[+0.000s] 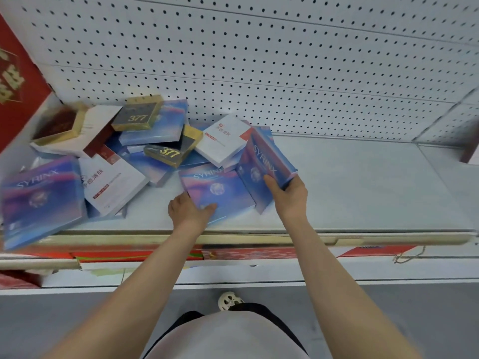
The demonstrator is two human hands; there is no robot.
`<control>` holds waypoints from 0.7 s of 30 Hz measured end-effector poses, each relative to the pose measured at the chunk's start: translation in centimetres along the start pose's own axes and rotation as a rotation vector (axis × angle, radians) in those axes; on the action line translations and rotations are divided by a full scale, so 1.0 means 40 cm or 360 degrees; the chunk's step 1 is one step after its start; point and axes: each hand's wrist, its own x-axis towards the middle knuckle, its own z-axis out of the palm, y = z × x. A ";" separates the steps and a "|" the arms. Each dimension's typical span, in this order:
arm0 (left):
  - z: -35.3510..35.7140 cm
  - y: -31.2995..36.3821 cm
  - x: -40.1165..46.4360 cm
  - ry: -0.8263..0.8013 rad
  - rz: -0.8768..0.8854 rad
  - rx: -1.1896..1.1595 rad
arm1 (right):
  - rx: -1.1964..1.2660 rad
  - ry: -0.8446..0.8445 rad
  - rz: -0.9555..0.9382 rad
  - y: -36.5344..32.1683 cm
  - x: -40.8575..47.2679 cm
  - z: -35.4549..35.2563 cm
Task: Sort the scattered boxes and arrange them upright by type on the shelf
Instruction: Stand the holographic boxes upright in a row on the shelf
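A white pegboard (259,60) fills the view from 10 to 2 o'clock, and under it runs the pale shelf (363,182), bare toward 3 o'clock and heaped with boxes from centre to 9 o'clock. At 9 o'clock a large blue-and-purple box (39,198) marked SYRINX overhangs the shelf's front edge, blurred. Just right of it lies a white box (111,182) with red Chinese characters and a red tab. At centre a flat SYRINX box (220,193) lies face up, and the left hand (186,208) grips its near-left corner, thumb on top. Touching its right edge, a tilted SYRINX box (261,161) stands on edge, and the right hand (287,193) clasps its near end, thumb on the printed face and fingers wrapped behind. Behind them a second white box (225,138) leans on the pile. Toward 11 o'clock two black-and-gold boxes read 377: the upper one (137,115) sits on another blue box, the lower one (171,151) lies tilted. At 10 o'clock a dark red, gold-rimmed box (57,125) rests on a white one beside a red panel (15,81).
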 end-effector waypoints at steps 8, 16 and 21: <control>-0.054 -0.002 -0.038 -0.0222 -0.0169 -0.1057 | 0.0278 0.0091 -0.0020 0.010 -0.010 -0.054; -0.092 -0.058 -0.096 -0.0451 -0.0062 -0.1302 | 0.0729 0.0483 0.0179 0.044 -0.087 -0.169; -0.067 0.006 -0.116 -0.0471 0.0183 -0.1239 | 0.0805 0.0511 0.0228 0.100 -0.140 -0.267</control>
